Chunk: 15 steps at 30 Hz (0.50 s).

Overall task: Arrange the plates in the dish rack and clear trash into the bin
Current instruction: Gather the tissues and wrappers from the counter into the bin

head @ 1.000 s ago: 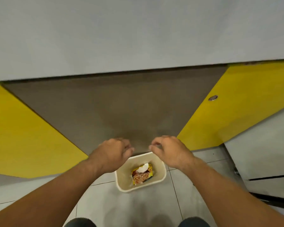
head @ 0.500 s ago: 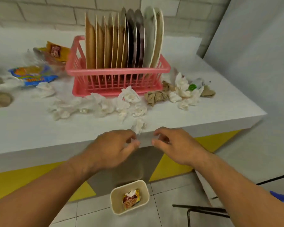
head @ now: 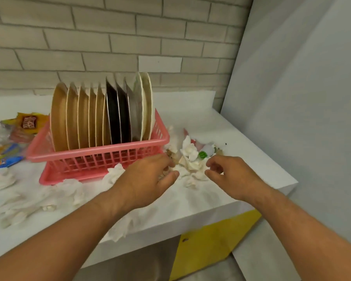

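Near the counter [head: 251, 179] corner, left hand [head: 148, 175] and right hand [head: 229, 177] flank heaped tissues [head: 190, 159]; the right curls loosely, empty; whether the left grips any I cannot tell; plates [head: 101, 114] fill the rack [head: 101, 158], so trash-clearing seems underway; next likely needs a two-handed scoop for the unseen bin.

A pale brick wall [head: 130, 37] with grey mortar lines fills the picture from 10 to 12 o'clock, and one plain white block [head: 160, 64] is set into it just above centre. A smooth grey wall [head: 302, 98] stands at 2 to 3 o'clock and meets the bricks in a corner. A white counter [head: 190, 209] runs from 9 o'clock to its corner at 4 o'clock. Below its edge are a yellow panel [head: 211, 246] at 5 o'clock and a dull brown panel [head: 142, 262] at 6 o'clock. The light is soft and even.
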### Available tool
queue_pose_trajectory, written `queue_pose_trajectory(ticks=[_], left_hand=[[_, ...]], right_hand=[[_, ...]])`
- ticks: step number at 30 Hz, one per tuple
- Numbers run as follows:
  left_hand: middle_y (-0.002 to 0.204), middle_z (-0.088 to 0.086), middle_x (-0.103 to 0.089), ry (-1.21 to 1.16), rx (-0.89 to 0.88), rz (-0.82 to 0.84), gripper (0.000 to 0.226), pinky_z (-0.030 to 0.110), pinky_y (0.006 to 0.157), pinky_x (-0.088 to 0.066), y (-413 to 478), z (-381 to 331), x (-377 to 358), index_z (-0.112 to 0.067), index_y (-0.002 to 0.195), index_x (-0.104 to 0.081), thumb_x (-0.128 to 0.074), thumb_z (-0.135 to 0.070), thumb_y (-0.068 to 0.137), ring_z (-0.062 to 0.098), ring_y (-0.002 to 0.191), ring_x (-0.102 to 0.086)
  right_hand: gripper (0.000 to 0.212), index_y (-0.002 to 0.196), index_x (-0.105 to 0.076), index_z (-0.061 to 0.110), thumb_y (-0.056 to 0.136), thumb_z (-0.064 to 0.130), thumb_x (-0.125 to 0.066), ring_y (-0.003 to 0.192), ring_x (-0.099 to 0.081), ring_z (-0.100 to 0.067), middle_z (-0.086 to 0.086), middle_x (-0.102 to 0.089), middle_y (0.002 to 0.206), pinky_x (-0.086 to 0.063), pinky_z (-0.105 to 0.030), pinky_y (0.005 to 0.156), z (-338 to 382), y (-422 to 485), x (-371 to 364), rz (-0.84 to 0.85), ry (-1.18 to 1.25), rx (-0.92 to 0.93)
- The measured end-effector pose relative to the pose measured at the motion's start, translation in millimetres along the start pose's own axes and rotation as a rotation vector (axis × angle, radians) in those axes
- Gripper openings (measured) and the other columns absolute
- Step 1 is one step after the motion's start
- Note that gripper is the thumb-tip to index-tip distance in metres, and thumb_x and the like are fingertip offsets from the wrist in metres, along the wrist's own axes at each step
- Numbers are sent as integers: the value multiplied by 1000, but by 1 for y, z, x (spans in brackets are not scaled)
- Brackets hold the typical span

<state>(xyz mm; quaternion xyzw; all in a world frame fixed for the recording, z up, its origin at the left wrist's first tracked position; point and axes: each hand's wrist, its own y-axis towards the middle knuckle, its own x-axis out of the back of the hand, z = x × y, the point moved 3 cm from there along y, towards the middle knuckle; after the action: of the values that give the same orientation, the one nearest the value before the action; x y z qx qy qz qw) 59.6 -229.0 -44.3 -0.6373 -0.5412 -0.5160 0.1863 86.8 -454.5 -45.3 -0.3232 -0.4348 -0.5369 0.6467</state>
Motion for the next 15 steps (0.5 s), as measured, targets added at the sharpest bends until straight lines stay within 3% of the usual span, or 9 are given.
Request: queue_pose_trajectory(ticks=[3, 6, 10, 15], left_hand=[[101, -14, -62, 23, 3, 8, 32, 29, 80, -48, 42, -6, -19, -27, 109, -62, -46, -49, 92, 6, 90, -55], [103, -12, -61, 35, 31, 32, 30, 32, 81, -49, 81, -10, -40, -28, 110, -61, -46, -47, 93, 8, 91, -56], [104, -11, -59, 54, 65, 52, 27, 33, 81, -48, 125, -13, -65, -25, 110, -60, -47, -43, 94, 12, 93, -56], [102, -8, -59, 46, 129, 71, 23, 34, 81, -49, 171, -13, -92, -24, 107, -59, -49, -39, 93, 15, 94, -57]], right_hand=[[13, 103, -64, 24, 93, 29, -56, 88, -60, -15, 7, -64, 99, -52, -31, 80, -41, 30, 11, -5, -60, -71], [19, 109, -65, 20, 94, 22, -53, 95, -61, -19, 1, -65, 108, -52, -33, 83, -81, 56, 13, 20, -120, -151], [30, 121, -61, 21, 94, 32, -56, 107, -57, -19, 0, -58, 123, -45, -26, 83, -111, 88, 5, 53, -86, -211], [26, 112, -56, 16, 93, 35, -53, 91, -56, -20, -3, -60, 108, -46, -30, 75, -122, 116, -16, 144, -63, -183]])
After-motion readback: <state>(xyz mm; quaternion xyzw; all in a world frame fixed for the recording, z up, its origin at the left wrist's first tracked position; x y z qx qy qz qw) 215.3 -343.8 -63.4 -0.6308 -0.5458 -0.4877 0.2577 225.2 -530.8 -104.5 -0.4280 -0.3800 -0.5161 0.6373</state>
